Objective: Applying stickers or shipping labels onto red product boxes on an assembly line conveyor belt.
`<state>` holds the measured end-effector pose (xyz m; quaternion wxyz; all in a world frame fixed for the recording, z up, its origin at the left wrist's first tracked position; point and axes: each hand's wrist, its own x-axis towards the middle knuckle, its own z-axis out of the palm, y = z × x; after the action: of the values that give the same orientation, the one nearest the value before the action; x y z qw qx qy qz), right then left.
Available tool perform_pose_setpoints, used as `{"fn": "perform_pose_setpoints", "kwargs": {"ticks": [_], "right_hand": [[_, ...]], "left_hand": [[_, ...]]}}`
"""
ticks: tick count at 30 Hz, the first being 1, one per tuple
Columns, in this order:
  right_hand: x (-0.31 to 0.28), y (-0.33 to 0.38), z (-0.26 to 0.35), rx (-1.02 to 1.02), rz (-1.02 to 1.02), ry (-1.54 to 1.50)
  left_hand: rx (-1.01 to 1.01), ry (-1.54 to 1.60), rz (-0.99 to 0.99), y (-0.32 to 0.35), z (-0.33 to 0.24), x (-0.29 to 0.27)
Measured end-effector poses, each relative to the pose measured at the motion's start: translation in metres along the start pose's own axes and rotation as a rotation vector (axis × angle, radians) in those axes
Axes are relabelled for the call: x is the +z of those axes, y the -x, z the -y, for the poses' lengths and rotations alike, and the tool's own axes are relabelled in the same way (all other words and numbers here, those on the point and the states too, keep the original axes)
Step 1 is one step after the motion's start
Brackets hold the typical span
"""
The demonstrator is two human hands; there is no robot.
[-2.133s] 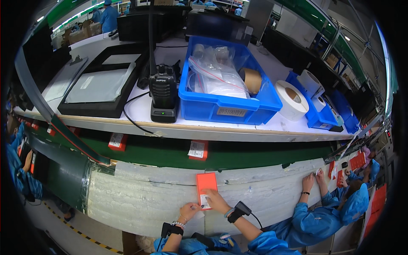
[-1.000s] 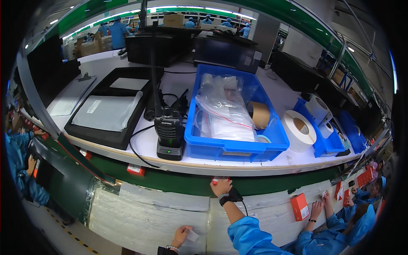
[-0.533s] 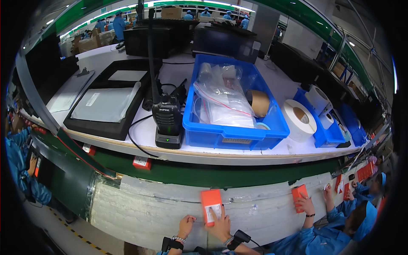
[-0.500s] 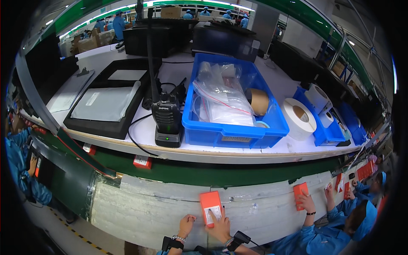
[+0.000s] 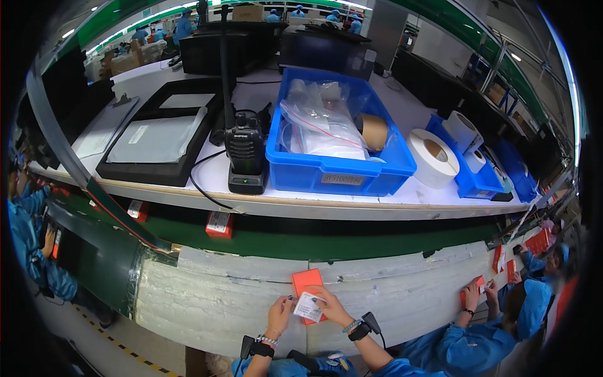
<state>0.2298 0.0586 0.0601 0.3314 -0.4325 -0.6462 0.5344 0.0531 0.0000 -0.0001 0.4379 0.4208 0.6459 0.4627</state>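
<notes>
An orange flat box (image 5: 305, 283) lies on the pale padded bench top (image 5: 207, 295) right in front of me. A small white label card (image 5: 308, 308) rests over its near end. My left hand (image 5: 279, 313) pinches the card's left edge. My right hand (image 5: 328, 303) holds the card's right side and presses down on the box. Both wrists wear black bands with small devices.
Above the bench a shelf (image 5: 389, 201) carries a blue bin of plastic bags (image 5: 333, 135), a black handheld radio in a charger (image 5: 245, 154), a black tray (image 5: 157, 141), tape rolls (image 5: 432, 157) and smaller blue bins (image 5: 477, 179). Co-workers in blue handle orange boxes at right (image 5: 474, 292) and left (image 5: 31, 239).
A second ago my right hand reached up to the shelf edge; it then came back down. Both hands now hold the white card on the orange box, slightly nearer than before.
</notes>
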Motion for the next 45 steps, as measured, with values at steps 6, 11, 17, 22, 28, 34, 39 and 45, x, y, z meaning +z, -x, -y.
{"fn": "perform_pose_setpoints", "kwargs": {"ticks": [6, 11, 17, 22, 28, 34, 39, 45], "right_hand": [[-0.016, -0.005, 0.014, 0.293, 0.417, -0.038], [-0.012, -0.004, 0.018, 0.100, 0.439, -0.124], [0.008, -0.003, 0.003, 0.056, 0.395, -0.144], [0.004, 0.004, 0.003, -0.142, 0.320, 0.046], [-0.039, -0.006, -0.014, 0.050, 0.251, -0.184], [-0.019, -0.009, -0.011, 0.061, 0.379, 0.158], [-0.012, -0.008, -0.021, 0.040, 0.356, 0.184], [-0.013, -0.010, -0.034, 0.069, 0.364, 0.221]], "left_hand": [[0.054, 0.041, 0.168, 0.011, -0.035, 0.001], [0.096, 0.015, 0.206, 0.015, -0.028, 0.000], [-0.220, 0.616, 0.179, 0.018, -0.039, 0.013], [-0.449, 0.900, -0.052, 0.006, -0.024, 0.008], [-0.122, 0.511, -0.342, -0.003, 0.033, -0.004], [-0.162, 0.155, 0.087, 0.016, 0.034, 0.006], [-0.237, 0.153, 0.306, 0.024, 0.041, 0.007], [-0.221, 0.267, 0.324, 0.024, 0.057, 0.012]]}}
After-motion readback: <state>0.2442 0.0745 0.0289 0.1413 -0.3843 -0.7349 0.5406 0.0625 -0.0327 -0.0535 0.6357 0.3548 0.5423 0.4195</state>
